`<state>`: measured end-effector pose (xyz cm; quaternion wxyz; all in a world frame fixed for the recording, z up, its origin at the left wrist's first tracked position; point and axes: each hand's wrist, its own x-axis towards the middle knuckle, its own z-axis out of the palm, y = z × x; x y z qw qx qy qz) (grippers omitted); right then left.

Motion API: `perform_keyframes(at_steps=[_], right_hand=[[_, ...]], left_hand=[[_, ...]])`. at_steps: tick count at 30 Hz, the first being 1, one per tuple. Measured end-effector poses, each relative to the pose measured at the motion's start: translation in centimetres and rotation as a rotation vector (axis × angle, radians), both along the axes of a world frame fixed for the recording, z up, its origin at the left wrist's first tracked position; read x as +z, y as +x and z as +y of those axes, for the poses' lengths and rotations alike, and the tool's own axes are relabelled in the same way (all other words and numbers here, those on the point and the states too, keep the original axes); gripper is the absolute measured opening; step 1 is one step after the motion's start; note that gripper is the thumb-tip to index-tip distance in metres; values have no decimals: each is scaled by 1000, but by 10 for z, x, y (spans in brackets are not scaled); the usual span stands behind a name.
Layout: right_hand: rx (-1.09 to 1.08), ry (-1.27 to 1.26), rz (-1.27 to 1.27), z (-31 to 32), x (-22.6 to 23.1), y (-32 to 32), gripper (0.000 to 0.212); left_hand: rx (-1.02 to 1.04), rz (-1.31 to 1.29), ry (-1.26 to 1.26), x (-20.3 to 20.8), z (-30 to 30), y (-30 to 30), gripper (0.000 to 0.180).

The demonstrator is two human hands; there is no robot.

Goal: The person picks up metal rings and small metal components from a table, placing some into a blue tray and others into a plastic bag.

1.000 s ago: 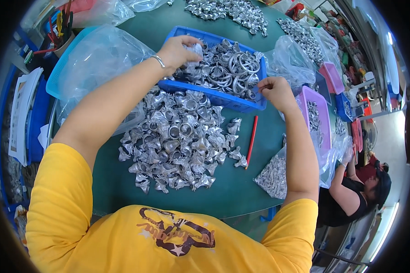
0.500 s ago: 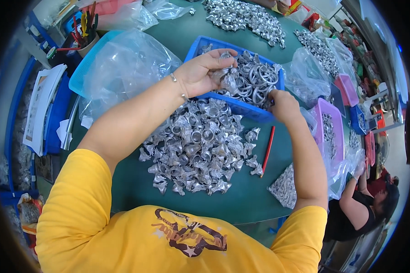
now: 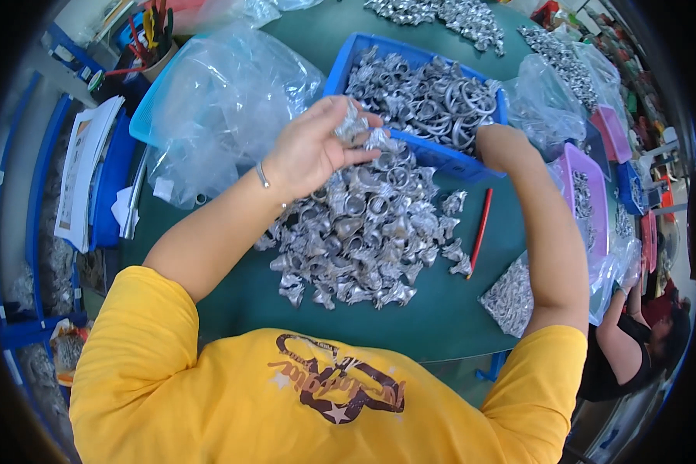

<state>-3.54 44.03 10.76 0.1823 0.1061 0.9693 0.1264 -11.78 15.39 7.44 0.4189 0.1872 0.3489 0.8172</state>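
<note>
Clamping silver castings [image 3: 354,125], our left hand [image 3: 309,151] is at eleven o'clock of the pile [image 3: 352,236]; the blue tray [image 3: 441,156] stands at one o'clock. Our right hand [image 3: 504,147], at its corner, has a grip we cannot tell.

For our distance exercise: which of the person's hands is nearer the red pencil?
Right. The right hand is at a corner of the blue bin, just beyond the red pencil; the left hand, holding silvery metal pieces, is farther off, to the pencil's left.
</note>
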Motion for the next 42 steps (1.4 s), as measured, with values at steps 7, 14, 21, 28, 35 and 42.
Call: perform_keyframes(at_steps=[7, 14, 21, 28, 35, 42], right_hand=[[108, -8, -235, 14, 7, 6, 17], [-160, -940, 118, 26, 52, 46, 8], [-197, -1552, 136, 9, 23, 63, 10], [-494, -1939, 424, 6, 12, 50, 6], [30, -1052, -19, -83, 12, 54, 19], [377, -466, 584, -60, -22, -34, 11]], left_hand=[[-104, -227, 82, -13, -34, -14, 36], [32, 1151, -301, 9, -16, 7, 32], [127, 1493, -500, -13, 16, 3, 30], [-118, 1574, -383, -10, 1, 4, 29], [-155, 1523, -392, -11, -38, 27, 10], [-34, 1309, -323, -32, -35, 34, 6]])
